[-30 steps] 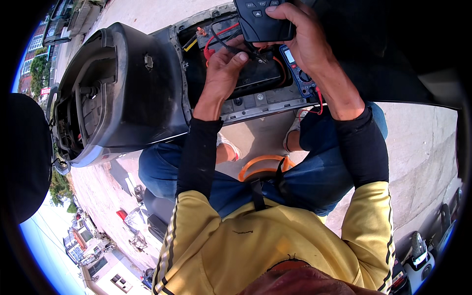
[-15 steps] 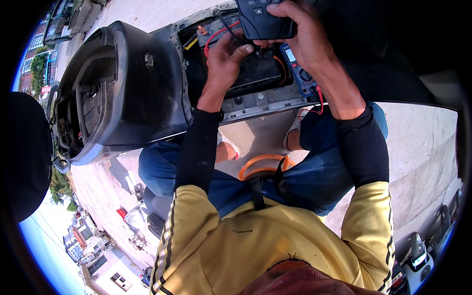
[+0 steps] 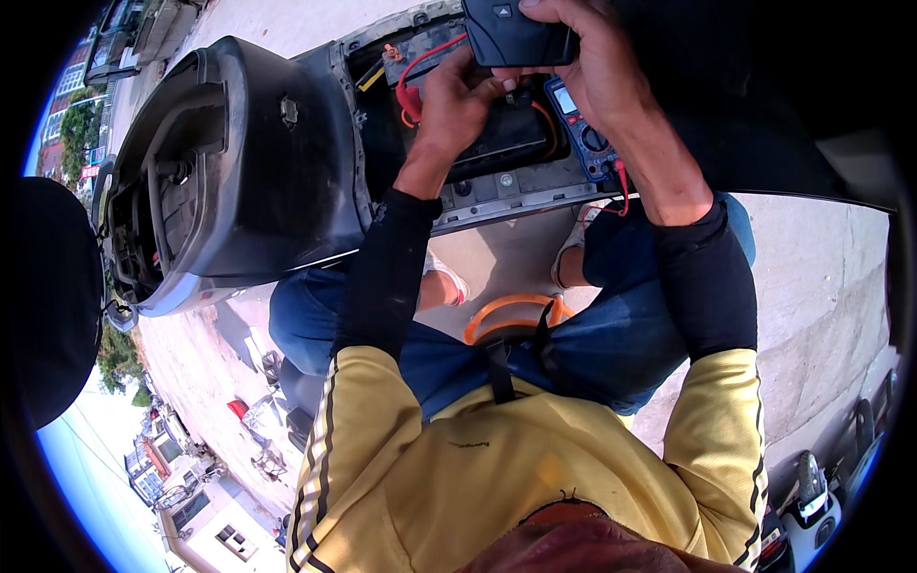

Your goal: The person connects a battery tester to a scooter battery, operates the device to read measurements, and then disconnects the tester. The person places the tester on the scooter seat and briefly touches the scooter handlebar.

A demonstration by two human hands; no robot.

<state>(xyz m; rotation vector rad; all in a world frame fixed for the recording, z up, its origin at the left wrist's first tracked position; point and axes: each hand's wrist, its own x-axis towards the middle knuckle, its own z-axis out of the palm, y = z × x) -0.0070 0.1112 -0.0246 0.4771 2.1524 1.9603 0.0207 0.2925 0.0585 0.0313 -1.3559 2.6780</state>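
Observation:
My right hand (image 3: pixel 602 81) grips a black handheld device (image 3: pixel 516 33) with buttons at the top of the view. Just under it, my left hand (image 3: pixel 458 110) has its fingers closed over a dark piece near the battery (image 3: pixel 501 143) in an open compartment of a black scooter; the fingertips' hold is largely hidden. A red lead clip (image 3: pixel 409 100) lies left of that hand, and an orange loop of cable runs around the compartment. A blue multimeter (image 3: pixel 583 134) with red leads rests at the compartment's right side, beside my right wrist.
The scooter's bulky black body panel (image 3: pixel 277 181) stands at left. An orange ring-shaped item (image 3: pixel 506 310) is between my legs, on or near the concrete ground (image 3: pixel 802 286). Other vehicles (image 3: pixel 812 497) stand at lower right, and small buildings (image 3: pixel 205 520) show at lower left.
My left hand has moved up and right beneath the device, covering the black clip it held earlier. The device and right hand have shifted slightly up, cropping more of the buttons.

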